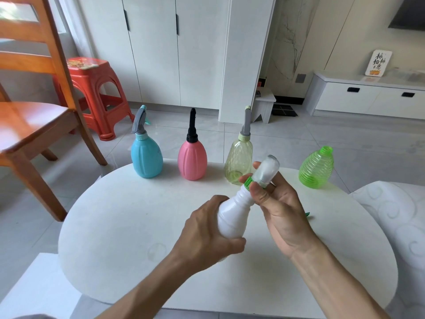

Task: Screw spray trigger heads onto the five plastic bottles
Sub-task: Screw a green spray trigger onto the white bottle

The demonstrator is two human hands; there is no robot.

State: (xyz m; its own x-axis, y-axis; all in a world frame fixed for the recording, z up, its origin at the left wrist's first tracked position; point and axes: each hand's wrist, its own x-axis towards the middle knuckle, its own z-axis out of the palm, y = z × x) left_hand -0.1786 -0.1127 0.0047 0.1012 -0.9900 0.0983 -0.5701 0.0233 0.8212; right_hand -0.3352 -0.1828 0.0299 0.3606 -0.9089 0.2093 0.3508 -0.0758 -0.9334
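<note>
My left hand (207,233) grips the body of a white bottle (232,215), tilted toward the far right over the white round table (128,226). My right hand (276,208) pinches the green collar (248,181) of a clear white trigger head (269,169) seated on that bottle's neck. Along the far edge stand a blue bottle (146,157) with a grey head, a pink bottle (192,161) with a black head and a pale yellow bottle (238,162) with a grey head. A green ribbed bottle (316,168) stands at the far right with an open neck.
A small green piece (307,214) peeks out from behind my right hand on the table. A wooden chair (30,116) and a red plastic stool (96,93) stand to the left. A white patterned cushion (395,215) lies at the right.
</note>
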